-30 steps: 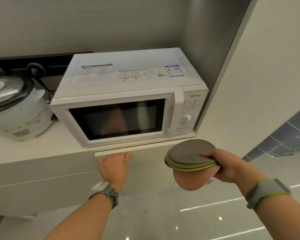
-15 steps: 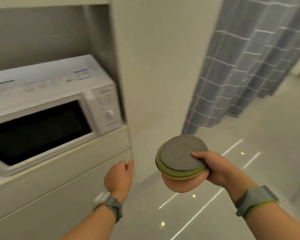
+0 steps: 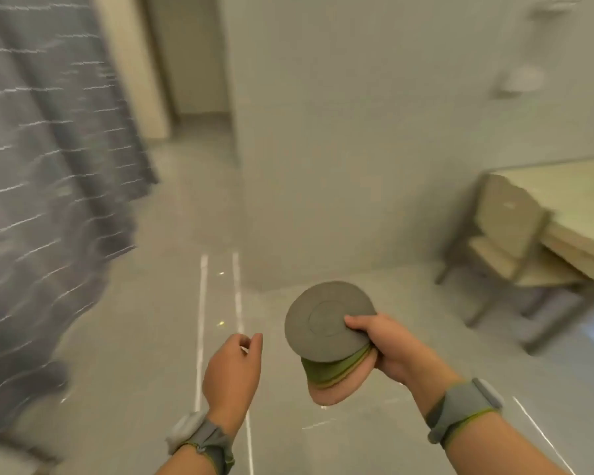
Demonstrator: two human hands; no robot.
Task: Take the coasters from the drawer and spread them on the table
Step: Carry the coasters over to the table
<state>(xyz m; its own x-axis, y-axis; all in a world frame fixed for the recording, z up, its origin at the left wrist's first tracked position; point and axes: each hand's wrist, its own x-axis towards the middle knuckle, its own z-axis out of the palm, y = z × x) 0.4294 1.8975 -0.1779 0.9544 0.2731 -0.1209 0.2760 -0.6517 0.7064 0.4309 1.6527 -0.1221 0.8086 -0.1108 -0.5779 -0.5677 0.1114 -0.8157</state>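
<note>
My right hand [image 3: 386,344] grips a stack of round coasters [image 3: 323,323] at waist height over the floor. The top coaster is grey, green ones sit under it, and a pink one sags at the bottom. My thumb presses on the grey top. To the left of the stack my left hand [image 3: 232,370] hangs free, its fingers loosely curled around nothing. The pale table [image 3: 576,217] stands at the far right, partly cut off by the frame edge. The drawer is out of view.
A wooden chair [image 3: 504,241] is tucked against the table's near side. A grey checked curtain [image 3: 42,173] fills the left. A wall corner [image 3: 240,200] juts out ahead, with a passage to its left. Glossy tiled floor lies in front.
The view has swung right, away from the microwave and cabinet. My left hand has come off the drawer front. The coaster stack stays in my right hand, now tilted more.
</note>
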